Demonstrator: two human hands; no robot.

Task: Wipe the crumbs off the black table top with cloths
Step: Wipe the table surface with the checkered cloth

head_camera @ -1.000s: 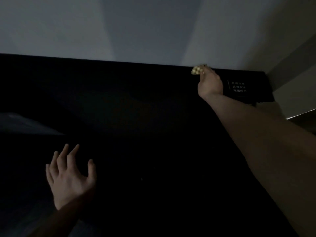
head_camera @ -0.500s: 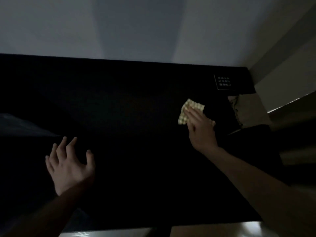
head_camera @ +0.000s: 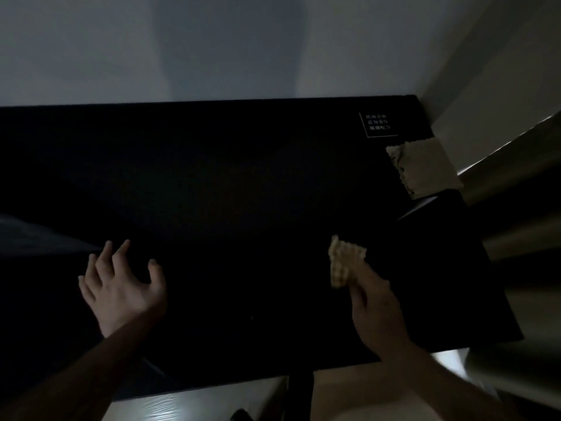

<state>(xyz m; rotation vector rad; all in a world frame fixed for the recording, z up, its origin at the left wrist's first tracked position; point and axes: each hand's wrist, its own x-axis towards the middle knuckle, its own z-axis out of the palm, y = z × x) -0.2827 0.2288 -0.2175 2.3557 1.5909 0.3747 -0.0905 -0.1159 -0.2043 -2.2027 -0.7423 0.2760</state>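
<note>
The black table top (head_camera: 230,189) fills the middle of the dim view. My right hand (head_camera: 376,311) presses a small yellow waffle-textured cloth (head_camera: 344,259) onto the table's right side, the cloth sticking out past my fingertips. My left hand (head_camera: 121,284) rests flat on the left part of the table, fingers spread, holding nothing. A second, pale cloth (head_camera: 425,168) lies at the table's far right edge. A tiny pale speck (head_camera: 252,318) shows near the front; other crumbs are too dark to make out.
A white-lettered label (head_camera: 378,124) sits at the table's far right corner. A pale wall (head_camera: 212,47) runs behind the table. The near table edge (head_camera: 273,378) borders a light floor, with a dark table leg (head_camera: 299,396) below.
My right hand has drawn the yellow cloth from the table's far right edge back toward me across the surface. The left hand has stayed in place.
</note>
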